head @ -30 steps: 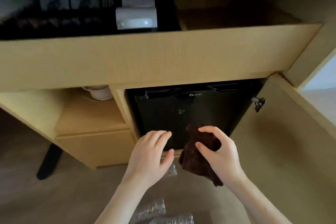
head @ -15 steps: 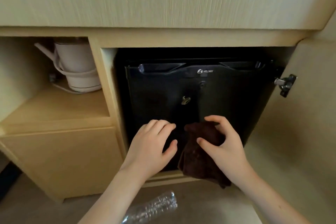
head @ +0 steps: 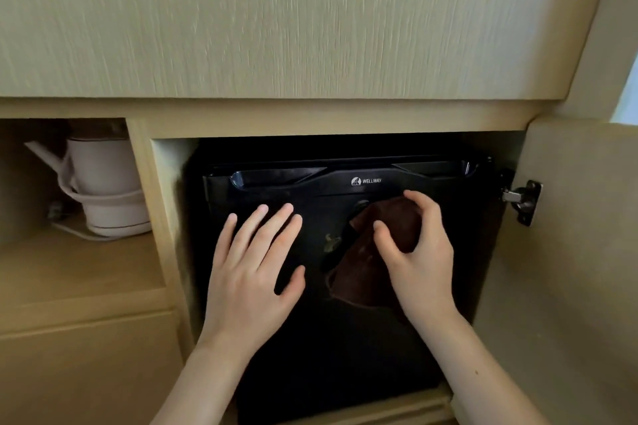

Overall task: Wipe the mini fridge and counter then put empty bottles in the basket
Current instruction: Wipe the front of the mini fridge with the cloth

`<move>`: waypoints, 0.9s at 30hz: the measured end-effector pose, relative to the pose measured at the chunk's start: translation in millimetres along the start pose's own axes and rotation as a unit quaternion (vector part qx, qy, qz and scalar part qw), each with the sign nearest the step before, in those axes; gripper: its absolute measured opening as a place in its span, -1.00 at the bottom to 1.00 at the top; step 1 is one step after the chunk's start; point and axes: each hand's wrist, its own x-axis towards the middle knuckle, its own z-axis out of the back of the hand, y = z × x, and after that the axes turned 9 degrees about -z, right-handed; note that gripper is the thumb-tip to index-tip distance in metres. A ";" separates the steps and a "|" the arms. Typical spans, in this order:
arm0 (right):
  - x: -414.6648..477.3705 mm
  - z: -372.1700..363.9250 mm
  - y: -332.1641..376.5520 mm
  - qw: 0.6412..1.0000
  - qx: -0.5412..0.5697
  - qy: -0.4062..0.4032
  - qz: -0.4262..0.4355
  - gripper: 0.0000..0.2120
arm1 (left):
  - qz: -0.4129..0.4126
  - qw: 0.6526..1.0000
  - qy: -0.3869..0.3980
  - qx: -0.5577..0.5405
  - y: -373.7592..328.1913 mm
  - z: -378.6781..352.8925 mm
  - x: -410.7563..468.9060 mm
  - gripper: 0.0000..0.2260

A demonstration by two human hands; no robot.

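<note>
A black mini fridge [head: 345, 348] marked WELLWAY sits inside a pale wooden cabinet, its door closed. My left hand [head: 253, 272] lies flat on the left part of the fridge door with fingers straight and spread. My right hand [head: 419, 252] grips a dark brown cloth [head: 366, 272] and presses it against the upper middle of the door, just under the logo. The cloth hangs down below my fingers. No bottles or basket are in sight.
The cabinet door [head: 569, 269] stands open at the right, with a metal hinge [head: 523, 200]. A white kettle [head: 103, 190] on its base sits on the shelf to the left. A wooden drawer front [head: 276, 21] overhangs the fridge.
The view has come closer and lower. Both hands have moved up the fridge door, the right one carrying the cloth toward the logo. The bottle on the floor has left the view.
</note>
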 end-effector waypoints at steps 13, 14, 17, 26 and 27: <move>-12.0 -62.5 -5.8 0.971 -0.012 -0.236 -0.030 -0.49 | 0.020 0.993 0.075 0.088 20.3 5.7 -38.8 -0.30; -15.4 -68.9 -4.5 0.971 -0.009 -0.237 -0.016 -0.54 | 0.020 0.993 0.077 0.086 20.0 6.4 -38.1 -0.30; -35.3 -87.2 -8.6 0.981 -0.058 -0.168 0.083 -0.62 | 0.027 0.993 0.079 0.079 17.5 5.0 -37.2 -0.28; -20.3 -62.2 -31.9 0.980 0.052 -0.189 0.030 -0.68 | 0.006 0.994 0.074 0.083 23.1 9.9 -35.4 -0.29; -16.0 -64.2 -24.9 0.976 0.077 -0.204 0.001 -0.68 | 0.006 0.994 0.073 0.085 23.9 11.0 -36.3 -0.29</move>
